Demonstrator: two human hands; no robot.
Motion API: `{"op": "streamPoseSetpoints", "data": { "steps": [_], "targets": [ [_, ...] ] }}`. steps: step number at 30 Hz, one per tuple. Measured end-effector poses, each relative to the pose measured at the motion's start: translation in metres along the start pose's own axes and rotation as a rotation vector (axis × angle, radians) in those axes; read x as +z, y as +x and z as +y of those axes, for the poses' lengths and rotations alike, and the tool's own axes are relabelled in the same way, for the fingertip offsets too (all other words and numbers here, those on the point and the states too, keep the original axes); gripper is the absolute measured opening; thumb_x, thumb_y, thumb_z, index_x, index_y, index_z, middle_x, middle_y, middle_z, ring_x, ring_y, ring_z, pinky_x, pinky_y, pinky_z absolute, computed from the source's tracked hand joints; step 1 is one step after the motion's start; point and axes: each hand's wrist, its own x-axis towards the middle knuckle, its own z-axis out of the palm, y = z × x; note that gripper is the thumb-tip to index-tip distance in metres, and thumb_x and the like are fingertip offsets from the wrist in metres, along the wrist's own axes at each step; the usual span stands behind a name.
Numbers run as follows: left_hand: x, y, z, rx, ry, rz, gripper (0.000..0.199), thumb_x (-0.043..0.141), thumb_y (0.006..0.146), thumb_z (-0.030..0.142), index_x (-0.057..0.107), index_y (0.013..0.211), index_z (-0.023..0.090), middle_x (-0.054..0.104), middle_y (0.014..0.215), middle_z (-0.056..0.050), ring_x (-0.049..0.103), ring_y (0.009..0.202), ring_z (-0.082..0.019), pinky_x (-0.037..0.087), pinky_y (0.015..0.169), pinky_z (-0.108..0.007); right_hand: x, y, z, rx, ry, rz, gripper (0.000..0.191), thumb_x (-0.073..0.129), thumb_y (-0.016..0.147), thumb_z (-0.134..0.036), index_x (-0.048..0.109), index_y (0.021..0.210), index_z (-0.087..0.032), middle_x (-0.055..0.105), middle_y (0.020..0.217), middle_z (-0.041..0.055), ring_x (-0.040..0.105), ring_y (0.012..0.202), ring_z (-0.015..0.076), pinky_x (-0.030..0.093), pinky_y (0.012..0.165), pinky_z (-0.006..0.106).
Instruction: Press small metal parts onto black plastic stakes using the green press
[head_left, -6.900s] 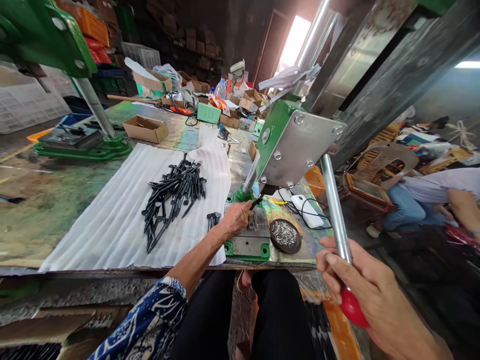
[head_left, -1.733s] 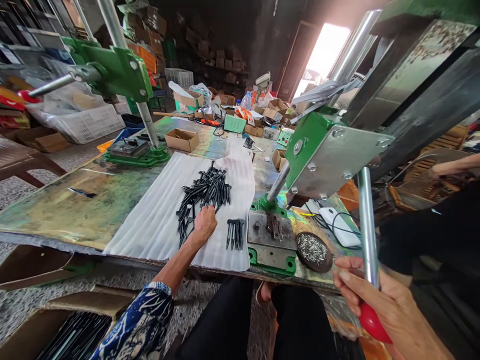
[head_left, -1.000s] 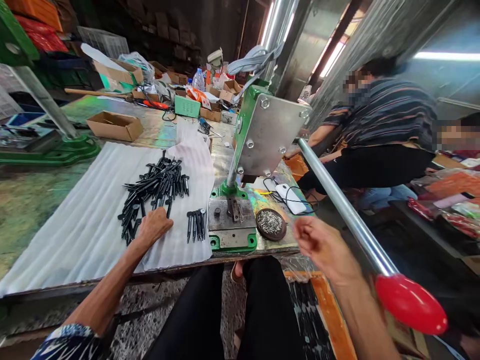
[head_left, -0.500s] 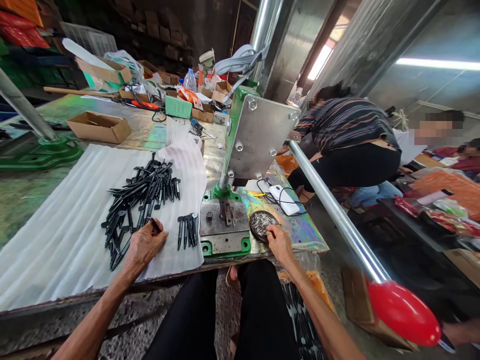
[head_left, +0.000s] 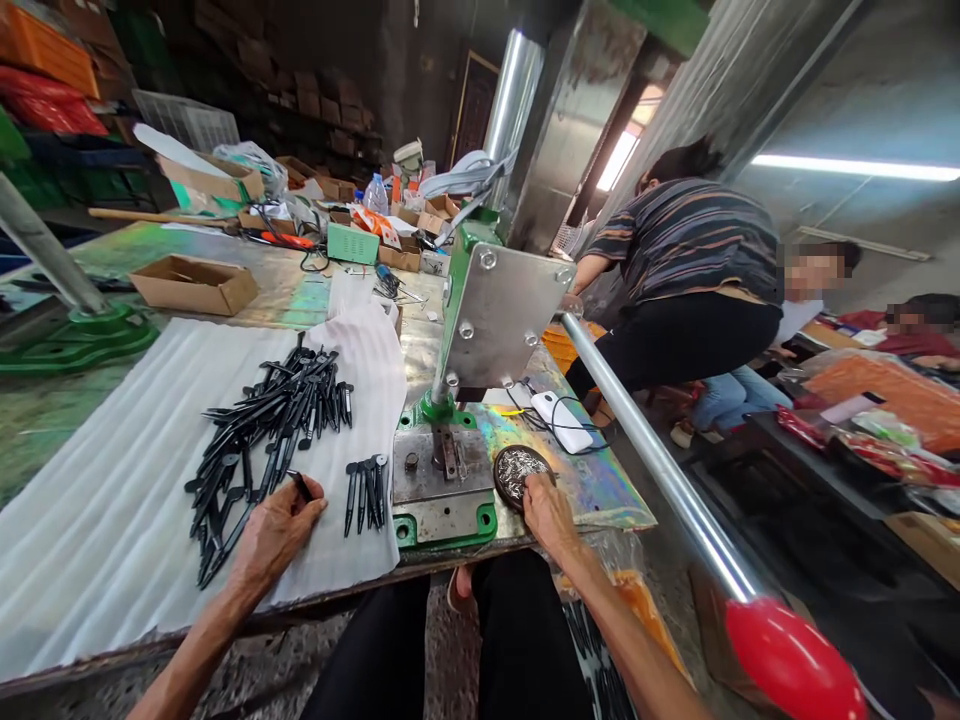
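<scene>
Black plastic spike (head_left: 300, 486) pinched in my left hand (head_left: 274, 532). Right hand (head_left: 549, 516) at round brown dish (head_left: 498, 484), grip unclear; knocking it could scatter silvery metal pins (head_left: 519, 465).

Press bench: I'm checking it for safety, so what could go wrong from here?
Small metal bits could spill: the right hand has its fingers at their round dish, near the table edge.
The red knob of the lever juts past the table, so someone passing might knock it.
The few black pieces beside the press lie close to the loose pile and might get mixed in.
</scene>
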Motion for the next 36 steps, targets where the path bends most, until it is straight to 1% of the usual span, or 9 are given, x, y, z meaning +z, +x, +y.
{"op": "streamPoseSetpoints", "data": {
  "steps": [3,9,16,22,26,28,30,33,36],
  "targets": [
    [-0.004,-0.001,0.002,0.017,0.021,-0.007,0.029,0.049,0.067,0.048,0.055,0.076,0.021,0.053,0.055,0.002,0.052,0.057,-0.018,0.038,0.057,-0.028,-0.003,0.002,-0.003,-0.005,-0.049,-0.034,0.015,0.048,0.088,-0.005,0.060,0.095,-0.009,0.063,0.093,0.0142,0.063,0.079,0.0230,0.043,0.064,0.029],
    [-0.008,-0.005,0.007,-0.005,-0.004,-0.020,0.033,0.049,0.066,0.052,0.055,0.075,0.021,0.056,0.056,0.002,0.053,0.058,-0.018,0.039,0.058,-0.027,-0.004,0.004,-0.005,0.025,-0.073,-0.058,0.013,0.050,0.090,-0.009,0.059,0.099,-0.009,0.064,0.094,0.0090,0.062,0.077,0.0179,0.047,0.070,0.031],
    [-0.002,-0.001,-0.006,0.021,-0.009,0.002,0.037,0.050,0.067,0.057,0.056,0.077,0.021,0.055,0.054,0.002,0.053,0.057,-0.018,0.039,0.056,-0.027,-0.003,0.008,-0.005,0.091,-0.009,-0.031,0.015,0.049,0.086,-0.011,0.061,0.095,-0.009,0.066,0.087,0.0124,0.063,0.075,0.0215,0.040,0.064,0.029],
    [-0.002,-0.003,-0.004,0.026,-0.009,-0.007,0.041,0.049,0.070,0.061,0.056,0.078,0.021,0.056,0.056,0.001,0.054,0.059,-0.019,0.040,0.057,-0.028,0.002,0.010,-0.003,0.143,0.111,0.003,0.014,0.050,0.085,-0.010,0.062,0.090,-0.011,0.066,0.085,0.0115,0.061,0.073,0.0219,0.036,0.063,0.030],
    [-0.002,-0.003,-0.003,0.022,-0.013,-0.026,0.041,0.049,0.072,0.061,0.056,0.080,0.022,0.062,0.063,0.000,0.058,0.066,-0.021,0.041,0.061,-0.028,0.005,0.011,0.002,0.167,0.262,0.030,0.010,0.051,0.086,-0.010,0.061,0.085,-0.013,0.061,0.078,0.0039,0.056,0.070,0.0176,0.038,0.067,0.030],
    [-0.002,-0.004,-0.004,0.028,-0.027,-0.023,0.041,0.049,0.072,0.060,0.057,0.081,0.021,0.063,0.064,0.000,0.058,0.067,-0.021,0.042,0.062,-0.028,0.007,0.011,0.006,0.183,0.369,0.035,0.009,0.054,0.088,-0.014,0.059,0.081,-0.015,0.057,0.072,-0.0004,0.054,0.068,0.0158,0.040,0.068,0.030],
    [-0.003,-0.004,-0.004,0.038,-0.037,-0.012,0.041,0.049,0.072,0.060,0.058,0.080,0.021,0.061,0.062,0.001,0.057,0.065,-0.021,0.041,0.061,-0.028,0.009,0.011,0.010,0.207,0.500,0.035,0.014,0.057,0.090,-0.020,0.058,0.077,-0.015,0.053,0.068,-0.0030,0.053,0.065,0.0145,0.043,0.067,0.030],
    [-0.003,-0.005,-0.001,0.028,-0.029,0.016,0.040,0.049,0.072,0.059,0.059,0.078,0.021,0.058,0.057,0.001,0.055,0.059,-0.019,0.040,0.058,-0.028,0.012,0.011,0.014,0.253,0.743,0.022,0.024,0.059,0.091,-0.028,0.055,0.072,-0.015,0.051,0.065,-0.0043,0.052,0.060,0.0121,0.045,0.060,0.027],
    [-0.003,-0.008,0.004,-0.013,-0.048,0.060,0.039,0.051,0.070,0.057,0.060,0.076,0.020,0.057,0.052,0.001,0.053,0.053,-0.018,0.040,0.054,-0.028,0.015,0.008,0.016,0.306,1.007,-0.021,0.027,0.057,0.093,-0.031,0.054,0.072,-0.014,0.050,0.063,-0.0052,0.048,0.050,0.0084,0.041,0.048,0.021]
  ]
}}
